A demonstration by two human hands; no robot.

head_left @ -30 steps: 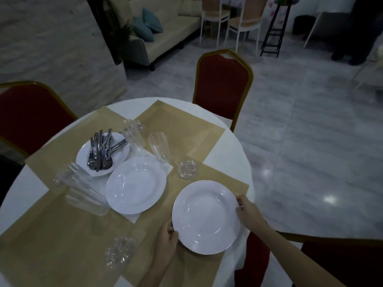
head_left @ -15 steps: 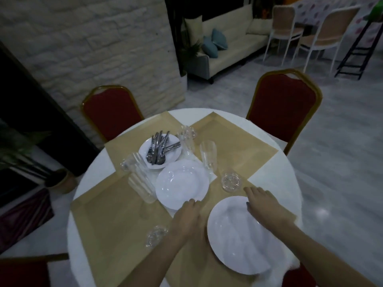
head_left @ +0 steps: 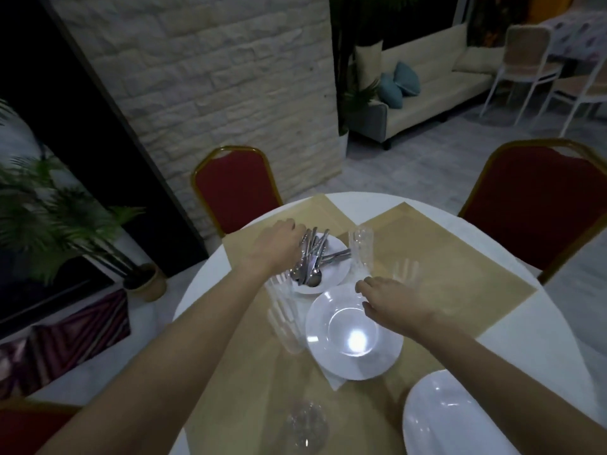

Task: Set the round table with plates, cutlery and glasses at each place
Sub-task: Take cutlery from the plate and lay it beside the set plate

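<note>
Cutlery sits in a heap of spoons and knives on the small white plate, at the far left of the table's middle. The left hand is right over the handles, knuckles up and fingers curled down onto the pile. The fingertips are hidden, so I cannot tell whether it has a piece gripped.

Just nearer lies the larger white plate on a white napkin. The right hand hovers at its far rim, fingers loosely curled, thumb and forefinger apart with nothing between them. Whether it touches the rim is unclear.

A tall glass stands upright beside the cutlery plate, with a second glass just right of the right hand. More glasses cluster left of the larger plate, and one glass sits at the near edge. A third plate rests near right.

Tan placemats cover the round white table. One red chair stands far left, another far right.
</note>
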